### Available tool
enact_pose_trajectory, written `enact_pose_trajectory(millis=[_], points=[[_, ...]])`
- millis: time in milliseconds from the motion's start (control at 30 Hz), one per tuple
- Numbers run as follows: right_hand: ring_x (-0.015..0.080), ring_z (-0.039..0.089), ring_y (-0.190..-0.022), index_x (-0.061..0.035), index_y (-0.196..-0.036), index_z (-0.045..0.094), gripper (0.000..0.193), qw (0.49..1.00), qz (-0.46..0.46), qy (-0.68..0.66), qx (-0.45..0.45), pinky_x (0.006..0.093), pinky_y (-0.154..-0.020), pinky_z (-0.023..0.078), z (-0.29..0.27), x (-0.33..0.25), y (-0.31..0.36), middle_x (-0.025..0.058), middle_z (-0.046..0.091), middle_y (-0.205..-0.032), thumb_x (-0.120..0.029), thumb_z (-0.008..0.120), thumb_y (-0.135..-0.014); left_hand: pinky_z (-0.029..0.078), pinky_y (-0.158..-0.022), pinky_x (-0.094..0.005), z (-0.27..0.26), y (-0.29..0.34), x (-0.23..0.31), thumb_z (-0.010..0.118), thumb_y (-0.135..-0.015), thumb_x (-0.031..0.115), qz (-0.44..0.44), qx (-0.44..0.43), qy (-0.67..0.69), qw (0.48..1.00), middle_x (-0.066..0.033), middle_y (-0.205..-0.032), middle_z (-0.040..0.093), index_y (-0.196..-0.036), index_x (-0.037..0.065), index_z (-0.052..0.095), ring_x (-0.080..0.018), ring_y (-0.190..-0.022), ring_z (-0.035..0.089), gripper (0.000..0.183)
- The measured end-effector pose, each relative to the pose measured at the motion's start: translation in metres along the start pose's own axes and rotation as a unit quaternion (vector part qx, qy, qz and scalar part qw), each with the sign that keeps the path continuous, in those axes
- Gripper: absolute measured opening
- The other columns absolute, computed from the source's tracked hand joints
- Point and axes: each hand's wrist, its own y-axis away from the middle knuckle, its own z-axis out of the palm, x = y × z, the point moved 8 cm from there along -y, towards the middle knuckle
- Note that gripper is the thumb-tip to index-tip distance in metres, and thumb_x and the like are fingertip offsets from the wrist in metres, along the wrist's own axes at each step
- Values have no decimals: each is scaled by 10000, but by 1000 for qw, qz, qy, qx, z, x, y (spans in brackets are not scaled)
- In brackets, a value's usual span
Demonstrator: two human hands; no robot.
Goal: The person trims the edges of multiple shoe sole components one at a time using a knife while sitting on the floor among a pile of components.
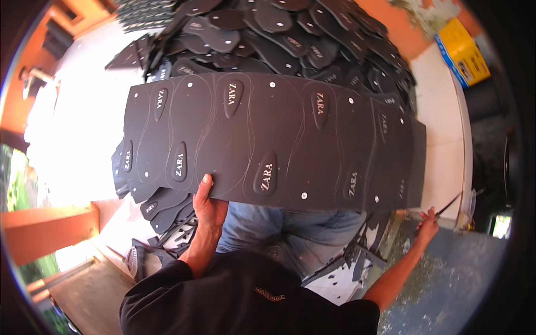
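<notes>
A wide dark sheet [279,134] is held up over my lap, marked with wavy sole outlines, raised lettered ovals and small white dots. My left hand [211,209] grips its lower edge, thumb on the front face and fingers hidden behind. Off the sheet's lower right corner, my right hand [427,226] is closed around a thin dark pointed tool [448,205]; its exact kind is too small to tell. Beyond the sheet rises a large heap of cut dark sole pieces [273,19]. More cut pieces [167,209] lie under the sheet's left end.
Dark offcut strips [365,257] lie by my legs on both sides. A yellow and blue box [462,53] sits at the far right on a pale tiled ledge [441,111]. Stained grey floor [446,279] stretches to the right. A brown board [92,285] is at lower left.
</notes>
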Motion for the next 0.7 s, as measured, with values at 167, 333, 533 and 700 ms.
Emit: enact_pose_trajectory(millis=[167, 333, 533, 700], points=[[47, 441, -436, -44, -881, 605, 300, 995, 38, 72, -60, 207, -369, 312, 10, 68, 107, 35, 623, -671, -340, 635, -848, 533, -805, -328, -5, 6, -55, 517, -920, 193, -86, 32, -149, 985, -72, -1126, 600, -1176, 16, 522, -194, -991, 612, 312], [50, 433, -422, -30, -895, 605, 284, 983, 115, -46, -138, 209, -376, 320, 69, 99, 186, 52, 626, -668, -313, 615, -873, 567, -737, -321, -21, -3, -48, 502, -921, 221, -111, 16, -176, 978, -105, -1082, 615, -1145, 16, 527, -216, -928, 640, 304], [70, 427, -403, 25, -942, 576, 400, 933, 219, -247, -142, 219, -365, 328, 142, 69, 248, 118, 643, -735, -368, 609, -878, 579, -688, -330, -31, -27, -15, 497, -918, 263, -76, -4, -157, 985, -121, -1071, 620, -1132, 33, 531, -221, -905, 652, 317], [90, 422, -414, -22, -922, 530, 413, 888, 302, -338, -83, 236, -366, 340, 187, 82, 245, 93, 601, -721, -405, 658, -835, 586, -702, -347, -54, -40, -2, 509, -920, 232, -74, 31, -157, 984, -126, -1064, 628, -1119, 38, 547, -236, -904, 655, 281]])
